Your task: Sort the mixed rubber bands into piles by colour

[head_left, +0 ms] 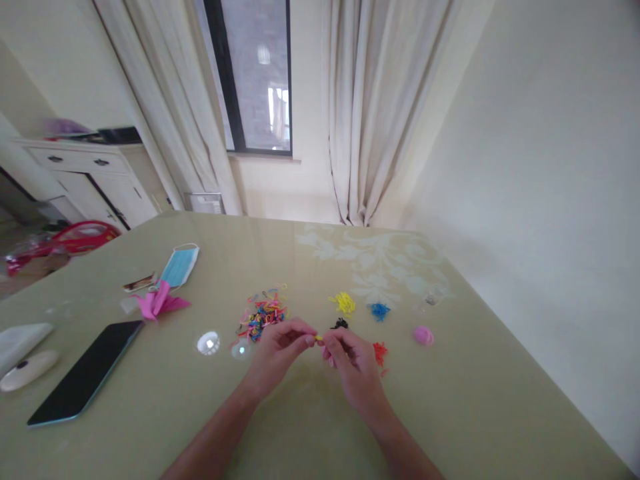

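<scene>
Over the table, my left hand (280, 350) and my right hand (355, 367) meet at the fingertips, both closed in a pinch on a small yellow rubber band (319, 338). Behind my left hand lies a mixed heap of coloured rubber bands (265, 313). Single-colour piles surround my right hand: yellow bands (344, 303) and blue bands (380, 311) farther back, black bands (341, 323) just behind it, and red bands (380, 353) to its right. Something pink (327, 357) shows partly beneath my right hand; what it is I cannot tell.
On the left lie a black-screened tablet (90, 370), a pink paper crane (161, 302), a blue face mask (180, 268) and a white rounded object (29, 371). A pink round item (423, 335) rests at the right. A wall (560, 200) borders the table's right side.
</scene>
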### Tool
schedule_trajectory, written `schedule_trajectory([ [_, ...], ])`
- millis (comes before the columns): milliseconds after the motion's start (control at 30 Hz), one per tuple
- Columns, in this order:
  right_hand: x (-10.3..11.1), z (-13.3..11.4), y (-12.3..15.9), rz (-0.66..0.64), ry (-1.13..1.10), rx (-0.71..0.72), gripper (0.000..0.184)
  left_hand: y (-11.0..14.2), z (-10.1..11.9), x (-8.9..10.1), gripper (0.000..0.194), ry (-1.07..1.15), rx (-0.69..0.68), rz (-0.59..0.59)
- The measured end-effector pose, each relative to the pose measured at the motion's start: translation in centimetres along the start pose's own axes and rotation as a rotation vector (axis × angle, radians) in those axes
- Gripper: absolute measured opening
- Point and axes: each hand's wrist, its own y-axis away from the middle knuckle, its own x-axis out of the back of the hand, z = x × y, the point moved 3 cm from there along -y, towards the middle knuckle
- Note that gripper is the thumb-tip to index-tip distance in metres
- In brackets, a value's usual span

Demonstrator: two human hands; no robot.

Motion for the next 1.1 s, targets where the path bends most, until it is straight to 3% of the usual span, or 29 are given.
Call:
schedule_trajectory([
  [233,0.0,0.7,-0.1,-0.036,-0.001,-0.020,0.053,-0.3,-0.4,0.4,0.030,-0.051,-0.016,-0.004],
  [367,0.7,1.2,-0.7,-0.014,-0.041,-0.005,0.053,-1.8,-1.5,3.3,0.032,-0.219,-0.049,0.206],
  [467,1.6,1.0,-1.1,0.023,-0.048,0.010,0.056,-2.7,-2.3,5.5,0.029,-0.530,-0.044,0.345],
  [600,3.2,0.1,-1.6,0.052,0.011,0.066,0.054,-2.6,-3.0,6.0,0.023,-1.067,-0.076,0.268],
  [700,4.7,-0.4,-3.1,0.056,0.177,0.118,0.041,-2.2,-3.4,5.4,0.025,-1.273,-0.066,0.206],
  [800,6.1,0.1,-5.8,0.078,0.479,0.148,0.027,-2.3,-3.5,4.9,0.021,-1.310,-0.079,0.186],
  [867,6.6,1.1,-7.9,0.091,0.696,0.093,0.024,-2.5,-3.5,4.7,0.021,-1.307,-0.087,0.191],
  [1000,6.2,3.4,-10.8,0.121,0.805,0.040,0.022,-2.7,-3.5,4.7,0.019,-1.293,-0.109,0.195],
  [1100,5.7,4.3,-11.1,0.126,0.842,0.035,0.022,-2.6,-3.5,4.7,0.020,-1.263,-0.127,0.205],
])
